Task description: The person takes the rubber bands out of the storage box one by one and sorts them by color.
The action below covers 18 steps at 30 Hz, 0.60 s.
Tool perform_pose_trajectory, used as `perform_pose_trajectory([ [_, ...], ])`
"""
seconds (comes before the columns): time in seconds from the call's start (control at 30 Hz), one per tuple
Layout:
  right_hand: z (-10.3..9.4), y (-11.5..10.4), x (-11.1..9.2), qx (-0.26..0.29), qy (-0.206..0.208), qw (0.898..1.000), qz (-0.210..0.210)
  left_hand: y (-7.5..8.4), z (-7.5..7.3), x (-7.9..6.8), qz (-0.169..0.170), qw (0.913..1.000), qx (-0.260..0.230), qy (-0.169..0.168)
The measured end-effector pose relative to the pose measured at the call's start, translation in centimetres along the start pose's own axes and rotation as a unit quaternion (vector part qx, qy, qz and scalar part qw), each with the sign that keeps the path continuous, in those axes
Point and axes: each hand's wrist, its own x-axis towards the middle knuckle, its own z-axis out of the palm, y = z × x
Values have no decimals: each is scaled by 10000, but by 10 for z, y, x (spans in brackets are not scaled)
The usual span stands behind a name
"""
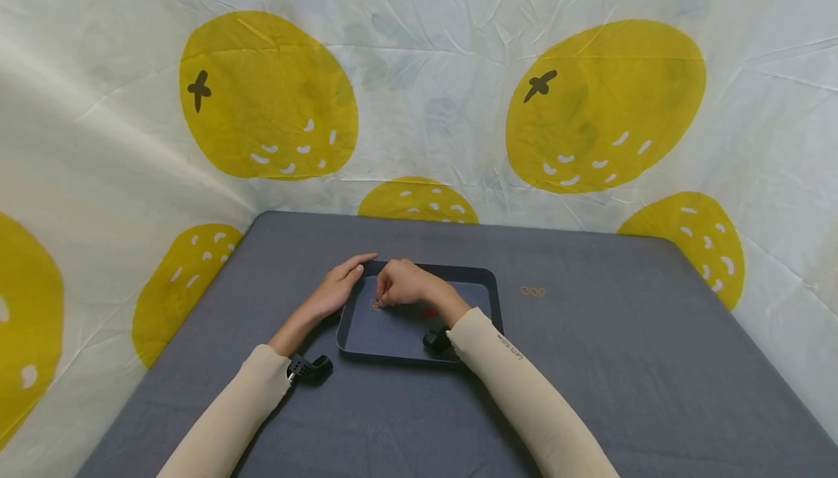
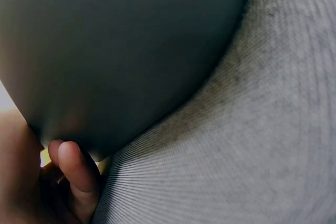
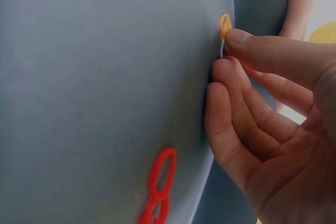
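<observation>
Left sleeve (image 1: 219, 416), cream: to the near left of the tray (image 1: 386, 336). Black wrist camera (image 1: 314, 370), left: at that cuff, just outside the tray's near left corner. Left hand (image 1: 334, 290): at the tray's left rim, index finger and thumb extended about the far left corner; in the left wrist view, two bent fingertips (image 2: 73, 166) show beside a dark curved wall, the remaining fingers partly hidden. Tray, one, dark, shallow, rounded corners: lying flat on the worktop (image 1: 641, 361), which is covered in grey cloth. Orange ring (image 3: 224, 24), small, looped: over the left part of the tray's floor, its lower end pinched between thumb and index finger of the right hand (image 1: 407, 283); that hand's other fingers are bent and close together, with little gap at the pinch. Red links (image 3: 161, 182), joined end to end: on the tray floor, beneath the right wrist, partly cut off by the frame. Black wrist camera, right (image 1: 435, 340): over the tray's near side. Right sleeve (image 1: 533, 391), cream, lettered: across the tray's near right corner. Orange rings, three (image 1: 533, 292), in a row: on the worktop, right of the tray. Backdrop (image 1: 432, 121), white, yellow fruit print: beyond the tray.
</observation>
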Motion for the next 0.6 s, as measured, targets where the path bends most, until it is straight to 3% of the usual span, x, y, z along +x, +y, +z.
perform_pose_trajectory([
  [0.13,2,1,1,-19,-4,10000,-3,4,-1,-2,-31,10000,-6,11],
  [0.4,1,0,1,-11,-37,10000,41,39,-9,-15,-80,9995,-152,-264],
  [0.6,2,2,2,58,-40,10000,6,44,-10,-17,-46,9995,-53,-305],
])
